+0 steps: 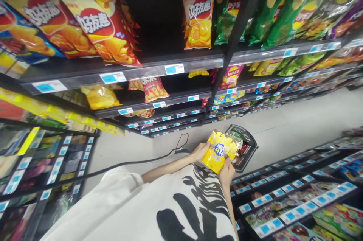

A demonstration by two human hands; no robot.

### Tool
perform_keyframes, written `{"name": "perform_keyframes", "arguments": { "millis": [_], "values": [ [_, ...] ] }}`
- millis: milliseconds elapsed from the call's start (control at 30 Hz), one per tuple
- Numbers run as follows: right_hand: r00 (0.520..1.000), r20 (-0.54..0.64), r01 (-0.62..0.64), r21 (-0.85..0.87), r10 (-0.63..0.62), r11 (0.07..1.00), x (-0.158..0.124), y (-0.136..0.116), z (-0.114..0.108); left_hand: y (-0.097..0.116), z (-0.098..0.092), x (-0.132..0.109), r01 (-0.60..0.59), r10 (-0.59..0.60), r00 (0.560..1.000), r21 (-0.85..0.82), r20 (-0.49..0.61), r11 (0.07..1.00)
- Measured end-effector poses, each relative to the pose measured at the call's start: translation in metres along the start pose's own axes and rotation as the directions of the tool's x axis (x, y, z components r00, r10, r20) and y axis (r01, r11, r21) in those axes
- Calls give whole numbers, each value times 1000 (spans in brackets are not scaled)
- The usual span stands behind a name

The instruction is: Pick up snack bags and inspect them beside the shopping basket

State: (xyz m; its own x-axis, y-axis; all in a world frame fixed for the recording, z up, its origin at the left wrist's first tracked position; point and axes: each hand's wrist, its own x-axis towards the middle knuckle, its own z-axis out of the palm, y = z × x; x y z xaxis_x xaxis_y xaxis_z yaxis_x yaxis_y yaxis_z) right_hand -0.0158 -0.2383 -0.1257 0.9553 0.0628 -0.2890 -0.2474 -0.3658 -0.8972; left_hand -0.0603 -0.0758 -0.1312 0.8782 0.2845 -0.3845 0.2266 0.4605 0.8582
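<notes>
In front of my body I hold a yellow snack bag (215, 154) with a blue and white logo and pictures of yellow pieces on it. My left hand (200, 151) grips one side edge of the bag. The lower right edge is pinched by my right hand (227, 171), its thumb lying on the front. Just beyond the bag is a black shopping basket (251, 149), partly covered by it. Green and dark red packets show inside the basket. Whether it stands on the floor or hangs, I cannot tell.
A black shelf unit (198, 63) with several chip bags and price tags runs across the top. More shelves (272, 199) stand at the lower right, with another rack (51, 165) at left. A dark cable-like line (127, 162) crosses the grey floor (283, 120).
</notes>
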Motion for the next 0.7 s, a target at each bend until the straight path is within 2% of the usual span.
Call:
{"name": "perform_keyframes", "arguments": {
  "millis": [100, 233, 533, 700],
  "values": [
    [1000, -28, 13, -33, -14, 999, 0, 4, -1, 3, 2, 2, 25, -25, 1000, 6, -3, 1000],
    [999, -46, 7, -31, -9, 999, -3, 7, 1, -4, -2, 5, 34, -34, 999, 10, 3, 999],
    [999, -15, -45, -19, 45, 999, -20, -15, 8, -9, -10, 4, -16, 16, 1000, 40, 6, 999],
    [999, -33, -10, -28, 10, 1000, -21, -17, 10, -12, -13, 5, -14, 14, 1000, 20, -3, 1000]
  ]
}}
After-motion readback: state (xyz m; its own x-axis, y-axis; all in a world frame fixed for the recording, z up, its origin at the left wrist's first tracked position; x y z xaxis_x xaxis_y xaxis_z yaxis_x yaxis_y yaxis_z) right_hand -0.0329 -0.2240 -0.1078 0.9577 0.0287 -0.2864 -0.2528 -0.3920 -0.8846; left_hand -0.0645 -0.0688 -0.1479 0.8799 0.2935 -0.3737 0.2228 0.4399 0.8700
